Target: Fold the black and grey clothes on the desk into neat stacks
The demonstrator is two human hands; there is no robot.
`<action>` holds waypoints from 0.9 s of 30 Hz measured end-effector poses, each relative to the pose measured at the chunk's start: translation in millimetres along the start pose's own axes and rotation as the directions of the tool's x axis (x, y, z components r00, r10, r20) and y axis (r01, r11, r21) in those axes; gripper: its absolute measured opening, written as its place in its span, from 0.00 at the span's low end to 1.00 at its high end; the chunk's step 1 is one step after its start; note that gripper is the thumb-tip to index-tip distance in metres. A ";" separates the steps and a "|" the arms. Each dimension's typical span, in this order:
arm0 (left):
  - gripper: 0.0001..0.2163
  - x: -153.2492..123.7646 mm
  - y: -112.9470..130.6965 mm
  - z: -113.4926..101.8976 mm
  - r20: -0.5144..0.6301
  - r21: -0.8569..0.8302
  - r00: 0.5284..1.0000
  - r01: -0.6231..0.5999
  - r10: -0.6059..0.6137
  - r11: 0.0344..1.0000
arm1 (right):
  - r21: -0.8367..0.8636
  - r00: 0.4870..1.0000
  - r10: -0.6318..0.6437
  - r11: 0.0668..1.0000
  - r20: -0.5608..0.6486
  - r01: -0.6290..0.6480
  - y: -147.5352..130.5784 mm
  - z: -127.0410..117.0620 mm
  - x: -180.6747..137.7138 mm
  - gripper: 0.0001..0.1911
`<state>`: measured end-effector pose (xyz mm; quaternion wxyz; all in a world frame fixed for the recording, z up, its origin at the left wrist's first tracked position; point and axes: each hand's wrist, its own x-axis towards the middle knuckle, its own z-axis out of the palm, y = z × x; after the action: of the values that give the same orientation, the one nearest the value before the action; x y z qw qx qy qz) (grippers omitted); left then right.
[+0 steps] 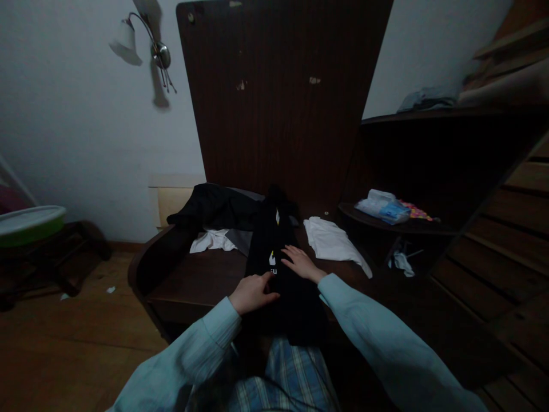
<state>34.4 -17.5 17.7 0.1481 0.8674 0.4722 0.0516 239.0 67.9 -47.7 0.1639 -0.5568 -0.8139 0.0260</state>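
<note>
2 bare hands sit apart over a black garment (285, 289) that runs lengthwise across a dark wooden bench (193, 277), its near end close to a plaid cloth (295, 366).

The right hand (302, 264) lies flat with fingers spread; the left hand (254, 293) bends slightly, thumb apart from the fingers, clamped on nothing visible. The work looks like smoothing: flat palms and light outward strokes from the middle would likely serve best, with 1 hand steadying the fabric so that the layers do not slip. The left hand crowds the lettering (273, 272) beside it, so the full word is unreadable. Dim light swallows folds and edges, the far end blends into the dark clothes (218, 206) behind, and both forearms run out of frame.
</note>
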 end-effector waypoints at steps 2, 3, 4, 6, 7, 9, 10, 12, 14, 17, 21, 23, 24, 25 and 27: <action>0.23 -9.3 5.3 1.4 -0.001 -0.019 1.000 -0.010 0.010 1.000 | 0.006 1.000 0.001 1.000 0.000 -0.001 0.3 0.2 0.1 0.25; 0.23 -14.6 5.7 2.7 -0.010 -0.025 1.000 -0.006 0.005 1.000 | 0.010 1.000 0.001 1.000 0.000 -0.001 0.7 0.4 0.2 0.25; 0.24 -20.4 4.9 4.7 -0.019 -0.030 1.000 0.002 -0.003 1.000 | 0.012 1.000 0.002 1.000 0.000 -0.002 1.1 0.7 0.4 0.25; 0.25 -32.3 1.6 11.0 -0.036 -0.037 0.999 0.016 -0.017 0.999 | 0.012 1.000 0.005 1.000 0.003 -0.005 2.3 1.3 0.7 0.25; 0.25 -38.2 0.0 15.1 -0.045 -0.039 0.999 0.021 -0.023 0.999 | 0.013 1.000 0.004 1.000 0.002 -0.004 2.9 1.6 0.9 0.25; 0.24 -48.3 -1.6 23.4 -0.073 -0.049 0.997 0.030 -0.034 0.998 | 0.017 1.000 -0.001 1.000 -0.003 0.001 3.9 2.4 1.1 0.24; 0.23 -52.2 -1.2 26.7 -0.085 -0.063 0.996 0.029 -0.035 0.998 | 0.021 1.000 -0.002 1.000 -0.007 0.002 4.2 2.8 1.1 0.24; 0.21 -56.7 1.5 29.7 -0.102 -0.111 0.995 0.003 -0.014 0.994 | 0.026 1.000 -0.003 1.000 -0.008 0.003 4.4 3.9 0.9 0.24; 0.18 -56.9 5.2 27.4 -0.097 -0.150 0.994 -0.070 0.056 0.986 | 0.026 1.000 -0.001 1.000 -0.005 0.001 4.6 4.7 0.3 0.24; 0.14 -51.5 7.1 16.8 -0.048 -0.155 0.983 -0.182 0.176 0.971 | 0.041 1.000 -0.005 0.999 -0.016 0.006 5.3 2.9 1.3 0.23; 0.12 -45.1 -0.2 6.1 -0.105 -0.102 0.979 -0.183 0.172 0.978 | 0.107 1.000 0.011 0.994 0.012 -0.013 3.9 -9.2 11.7 0.17; 0.13 -46.5 -3.2 9.3 -0.130 -0.063 0.970 -0.217 0.207 0.974 | 0.166 0.998 0.055 0.985 0.001 -0.055 -1.2 -16.4 20.7 0.12; 0.15 -48.3 -3.6 13.8 -0.136 -0.054 0.964 -0.239 0.230 0.969 | 0.214 0.996 0.088 0.973 -0.013 -0.083 -5.2 -18.9 25.4 0.10; 0.17 -50.6 -3.1 20.1 -0.148 -0.055 0.958 -0.258 0.248 0.965 | 0.281 0.991 0.135 0.951 -0.016 -0.125 -10.1 -20.4 30.2 0.09; 0.20 -55.2 -0.2 36.7 -0.183 -0.066 0.947 -0.279 0.263 0.958 | 0.425 0.971 0.236 0.877 0.028 -0.226 -21.5 -19.5 39.1 0.08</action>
<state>12.3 -71.0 -14.5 0.1376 0.9088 0.3565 0.1676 212.7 92.8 -15.2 0.2871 -0.6011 -0.7142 0.2149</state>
